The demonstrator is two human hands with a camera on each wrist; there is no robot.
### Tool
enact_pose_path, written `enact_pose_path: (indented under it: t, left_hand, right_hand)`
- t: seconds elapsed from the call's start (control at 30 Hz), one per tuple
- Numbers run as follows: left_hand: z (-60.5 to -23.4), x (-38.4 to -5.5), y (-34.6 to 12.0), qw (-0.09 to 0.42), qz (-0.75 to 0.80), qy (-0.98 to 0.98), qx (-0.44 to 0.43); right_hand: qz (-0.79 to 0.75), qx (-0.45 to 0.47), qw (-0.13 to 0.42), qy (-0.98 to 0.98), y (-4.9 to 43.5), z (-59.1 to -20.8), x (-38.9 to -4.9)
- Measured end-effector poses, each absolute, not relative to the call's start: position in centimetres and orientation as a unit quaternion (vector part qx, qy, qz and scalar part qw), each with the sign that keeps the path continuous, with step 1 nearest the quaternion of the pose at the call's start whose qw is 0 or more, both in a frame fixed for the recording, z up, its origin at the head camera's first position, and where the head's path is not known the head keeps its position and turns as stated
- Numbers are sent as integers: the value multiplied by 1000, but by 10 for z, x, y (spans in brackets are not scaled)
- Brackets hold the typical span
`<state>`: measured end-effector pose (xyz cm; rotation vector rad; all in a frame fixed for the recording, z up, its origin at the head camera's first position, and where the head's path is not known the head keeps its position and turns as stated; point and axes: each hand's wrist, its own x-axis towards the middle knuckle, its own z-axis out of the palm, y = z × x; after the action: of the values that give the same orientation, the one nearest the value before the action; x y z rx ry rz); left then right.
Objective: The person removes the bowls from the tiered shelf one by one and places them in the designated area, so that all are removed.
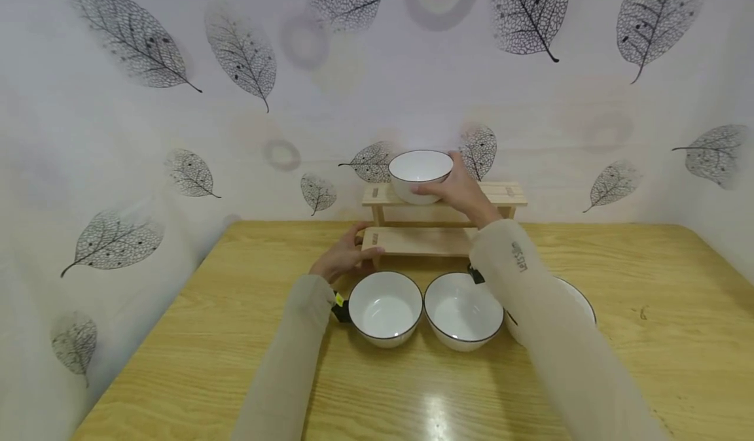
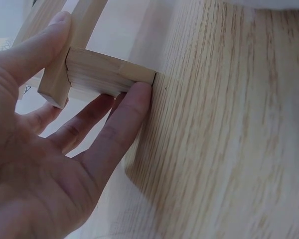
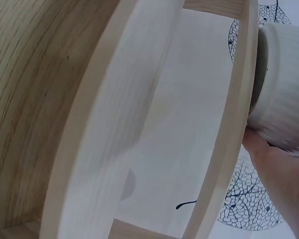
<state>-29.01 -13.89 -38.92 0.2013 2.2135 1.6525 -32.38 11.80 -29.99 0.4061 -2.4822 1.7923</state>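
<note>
My right hand (image 1: 462,192) grips a white bowl (image 1: 419,165) with a dark rim, thumb on its near side. The bowl is upright at the upper step of a two-step wooden rack (image 1: 427,239); whether its base rests fully there I cannot tell. In the right wrist view the bowl (image 3: 286,82) has a ribbed outside and its foot shows beside the step's edge. My left hand (image 1: 344,256) holds the rack's left end. In the left wrist view, its thumb lies over the lower board and a fingertip touches the leg (image 2: 104,69).
Three more white bowls stand in a row before the rack: a left one (image 1: 385,307), a middle one (image 1: 464,310) and a right one (image 1: 574,300) partly behind my right sleeve. The wooden table (image 1: 235,336) meets a leaf-patterned cloth (image 1: 283,166) at the back.
</note>
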Motion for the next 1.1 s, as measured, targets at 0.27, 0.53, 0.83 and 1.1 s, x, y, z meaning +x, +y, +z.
enact_pose_path:
  t: [0.27,0.53,0.83,1.1]
  left_hand:
    - [-391,-291,-140,185,586,786,70]
    - [-391,-291,-140,181,584,788,74]
    - [-389,-291,-140,185,587,785,71]
    - [-390,-291,-140,185,590,783,72]
  right_hand:
    - [565,121,6,-816,134,-296,-321]
    - [545,125,-3,-829,145,-293,-319]
    - [526,125,22,-841,170,-285,-311]
    - [521,126,24,-844,196,-278,-298]
